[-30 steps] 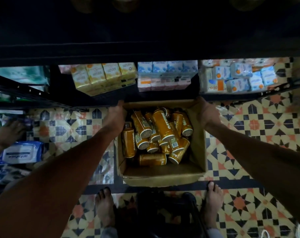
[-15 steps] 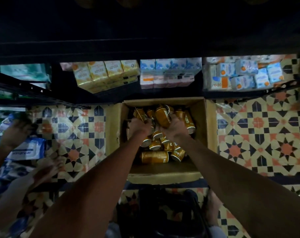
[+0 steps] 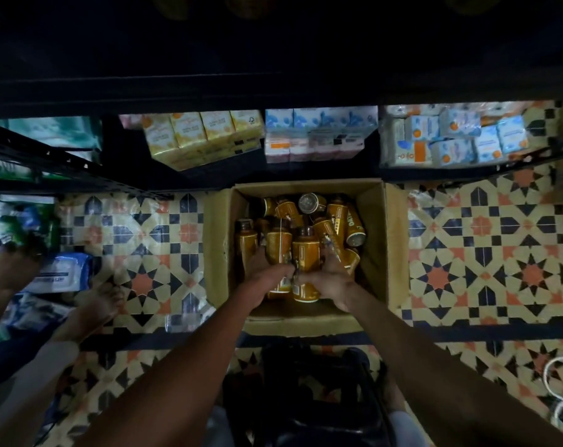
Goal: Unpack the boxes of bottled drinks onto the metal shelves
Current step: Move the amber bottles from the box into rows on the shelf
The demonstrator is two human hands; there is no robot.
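Note:
An open cardboard box [image 3: 383, 246] sits on the patterned tile floor below the dark metal shelves [image 3: 273, 91]. It holds several orange bottled drinks [image 3: 335, 217] lying jumbled. Both my hands are inside the box near its front. My left hand [image 3: 267, 275] is wrapped around an orange bottle [image 3: 278, 245] held upright. My right hand [image 3: 325, 279] grips another orange bottle [image 3: 306, 253] right beside it. The two bottles touch. My fingers hide their lower halves.
The low shelf behind the box carries yellow cartons [image 3: 202, 137], blue-and-pink packs [image 3: 319, 133] and wrapped blue packs [image 3: 454, 140]. Another person's hands [image 3: 12, 272] and foot [image 3: 93, 308] are at the left among wipe packs [image 3: 61, 272]. A white cable [image 3: 560, 382] lies at the lower right.
My hands left the box's side flaps, reached in and closed on two bottles, which now stand raised. The person at the left has shifted their hands.

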